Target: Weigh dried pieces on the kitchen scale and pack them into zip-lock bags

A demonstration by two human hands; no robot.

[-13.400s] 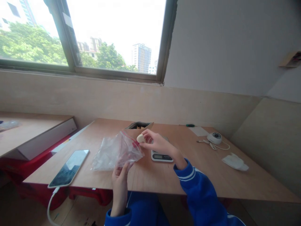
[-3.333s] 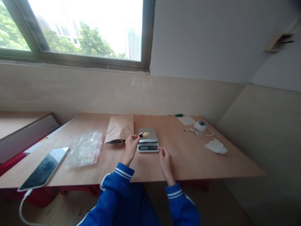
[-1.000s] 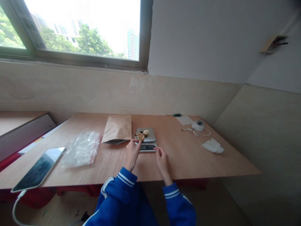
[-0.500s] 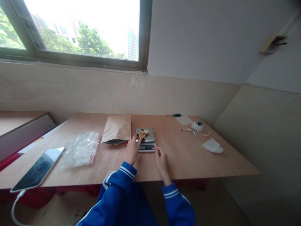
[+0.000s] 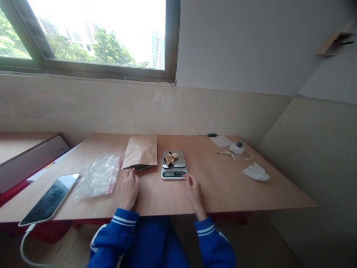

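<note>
A small kitchen scale [image 5: 174, 174] with a steel top stands on the table in front of me. On its plate lie several dried, tan and dark-brown pieces [image 5: 170, 160], perhaps dried mushrooms. My right hand [image 5: 193, 190] rests by the scale's front right corner, its index fingertip at the button panel and nothing seen in it. To the left, my left hand [image 5: 129, 188] lies on the table with fingers extended, empty, the fingertips at the mouth of a brown paper pouch [image 5: 141, 150]. The pouch lies flat, its dark opening facing me. Contact there is unclear.
Clear plastic zip bags [image 5: 97, 176] and a phone [image 5: 50, 201] on a cable lie at the left. At the right are a white domed device [image 5: 237, 147] with its cord, a crumpled white tissue [image 5: 256, 172], a paper sheet [image 5: 221, 141] and a green-handled screwdriver [image 5: 212, 135].
My left hand has left the dried pieces on the scale and moved left to the pouch's mouth. My right hand stays at the scale's panel. The view has shifted slightly.
</note>
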